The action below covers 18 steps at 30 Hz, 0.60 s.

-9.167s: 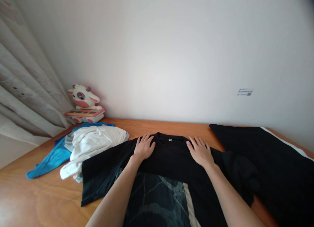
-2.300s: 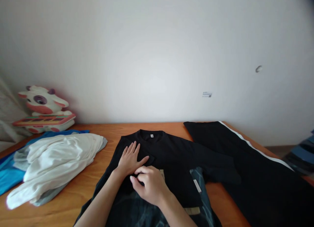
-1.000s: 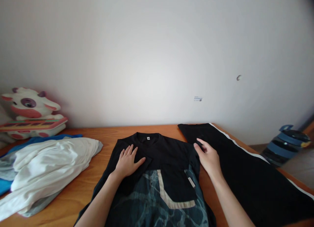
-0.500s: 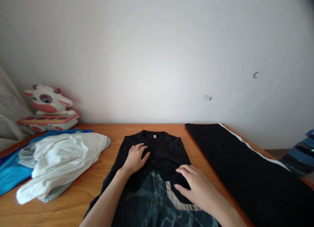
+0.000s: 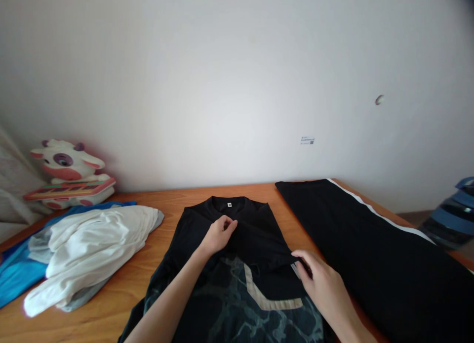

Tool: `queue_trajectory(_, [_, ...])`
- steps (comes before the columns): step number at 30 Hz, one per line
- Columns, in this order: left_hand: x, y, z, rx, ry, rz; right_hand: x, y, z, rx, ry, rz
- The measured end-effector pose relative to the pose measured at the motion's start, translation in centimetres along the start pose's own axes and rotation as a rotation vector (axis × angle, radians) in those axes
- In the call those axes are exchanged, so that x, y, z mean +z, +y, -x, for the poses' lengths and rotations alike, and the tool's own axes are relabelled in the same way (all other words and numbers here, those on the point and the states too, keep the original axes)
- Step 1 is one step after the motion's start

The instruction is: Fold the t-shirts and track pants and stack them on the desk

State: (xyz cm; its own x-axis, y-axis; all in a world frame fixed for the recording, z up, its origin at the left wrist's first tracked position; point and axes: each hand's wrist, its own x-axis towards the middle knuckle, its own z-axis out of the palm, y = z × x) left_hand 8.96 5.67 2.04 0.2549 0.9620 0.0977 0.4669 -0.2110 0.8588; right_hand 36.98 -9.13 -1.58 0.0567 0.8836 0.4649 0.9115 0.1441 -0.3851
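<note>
A black shirt (image 5: pixel 255 234) with a small white label inside the neck lies spread out in front of me, collar away. Its lower part has a dark teal marbled pattern and a beige angular band. My left hand (image 5: pixel 219 235) is on the chest below the collar, fingers curled together on the black cloth. At the shirt's right side, my right hand (image 5: pixel 320 278) has thumb and index finger closed on the edge of the fabric. The exact pinch points are partly hidden by the fingers.
On the left, a rumpled white garment (image 5: pixel 99 244) lies over blue cloth (image 5: pixel 22 266). Behind it, a cow-shaped toy keyboard (image 5: pixel 70 177) stands against the wall. Black fabric with a white stripe (image 5: pixel 355 249) covers the wooden table's right side. A blue-banded container (image 5: pixel 450 219) stands beyond.
Both hands have gone from spread fingers to closed ones on the shirt. My right hand has moved right to the shirt's side edge, and my left has shifted slightly right.
</note>
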Motion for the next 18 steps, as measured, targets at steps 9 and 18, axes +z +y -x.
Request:
queue_trajectory(9, [1.3,-0.9,0.1,-0.333,0.009,0.526,-2.0,-2.1,-1.9,-0.337,-0.119,0.088])
queue_trajectory(18, [0.3,-0.7,1.6,-0.089,0.129,-0.309,-3.4,-4.4,-5.8,-0.194,-0.400,-0.198])
